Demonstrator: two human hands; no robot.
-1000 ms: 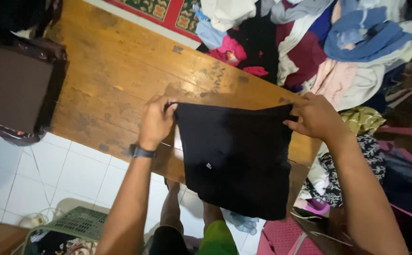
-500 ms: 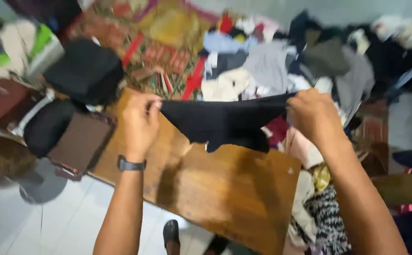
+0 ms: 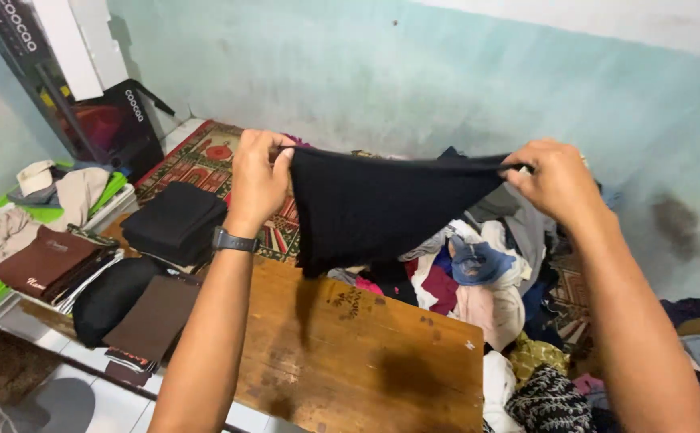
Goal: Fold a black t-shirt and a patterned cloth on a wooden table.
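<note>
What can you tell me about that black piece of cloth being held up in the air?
The black garment is plain, dark and matte, seemingly a soft knit fabric. It is held up above the wooden table, stretched along its top edge between the left hand and the right hand, each pinching a corner. The body sags into a rough triangle, hanging lowest below the left hand. It is clear of the table, in front of a heap of mixed clothes.

Clothes pile [image 3: 486, 281] behind black garment [image 3: 374, 208] hidden, approx. half, maybe.
</note>
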